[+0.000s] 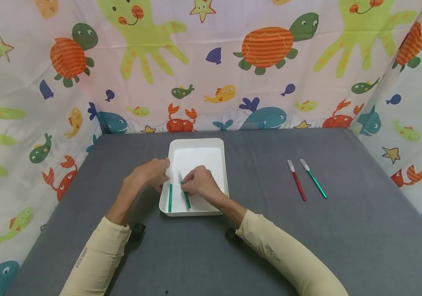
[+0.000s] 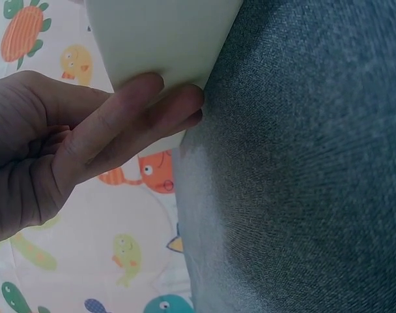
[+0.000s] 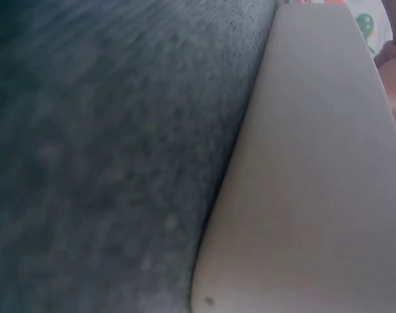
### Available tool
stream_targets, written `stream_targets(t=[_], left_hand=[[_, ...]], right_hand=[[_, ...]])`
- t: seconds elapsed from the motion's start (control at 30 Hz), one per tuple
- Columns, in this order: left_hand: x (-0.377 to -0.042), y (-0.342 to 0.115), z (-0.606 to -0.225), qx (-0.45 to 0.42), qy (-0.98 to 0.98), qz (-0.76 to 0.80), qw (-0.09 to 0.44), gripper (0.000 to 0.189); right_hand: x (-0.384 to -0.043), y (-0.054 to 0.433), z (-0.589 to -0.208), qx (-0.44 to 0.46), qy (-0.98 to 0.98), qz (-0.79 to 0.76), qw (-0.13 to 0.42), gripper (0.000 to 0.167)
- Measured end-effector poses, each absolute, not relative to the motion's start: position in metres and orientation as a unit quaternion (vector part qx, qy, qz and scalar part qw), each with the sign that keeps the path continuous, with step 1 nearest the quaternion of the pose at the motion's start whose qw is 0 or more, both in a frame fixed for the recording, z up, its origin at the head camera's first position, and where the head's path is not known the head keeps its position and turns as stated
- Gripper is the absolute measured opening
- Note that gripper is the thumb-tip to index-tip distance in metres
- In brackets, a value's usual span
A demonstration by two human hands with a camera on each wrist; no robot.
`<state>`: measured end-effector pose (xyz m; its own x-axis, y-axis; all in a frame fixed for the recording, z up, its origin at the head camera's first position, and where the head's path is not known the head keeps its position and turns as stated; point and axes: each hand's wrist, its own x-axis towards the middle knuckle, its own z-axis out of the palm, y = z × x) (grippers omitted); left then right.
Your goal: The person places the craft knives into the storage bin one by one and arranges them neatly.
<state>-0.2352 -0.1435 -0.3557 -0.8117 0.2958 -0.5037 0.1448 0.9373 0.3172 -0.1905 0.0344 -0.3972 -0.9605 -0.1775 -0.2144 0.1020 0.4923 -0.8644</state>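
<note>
Sea-animal-print fabric backs the grey table. The left hand grips the white rectangular tray at its left wall; inside, right of a slim green marker, the right hand pinches a white-capped green marker. Light pressure should keep it aligned.

Tray: plastic-looking, opaque; smooth walls, soft low sheen. Pens in the tray: plastic-looking barrels, smooth. Red pen and loose green pen: same apparent material, smooth, slightly glossy; caps pale, plastic-looking. Table cover: woven cloth, matt, coarse-grained close up. Curtain: printed cloth, mainly matt, lightly creased. Sleeves: matt cloth, softly wrinkled.
</note>
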Motion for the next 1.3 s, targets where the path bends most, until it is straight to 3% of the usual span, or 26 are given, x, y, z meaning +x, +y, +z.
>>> stream_targets(t=[1.0, 1.3], left_hand=[[-0.235, -0.145, -0.357, 0.146, 0.943, 0.133, 0.267, 0.072], [-0.231, -0.145, -0.355, 0.147, 0.942, 0.134, 0.269, 0.072]], right_hand=[[-0.192, 0.01, -0.399, -0.036, 0.857, -0.484, 0.173, 0.008], [-0.187, 0.02, -0.393, -0.041, 0.873, -0.454, 0.172, 0.026]])
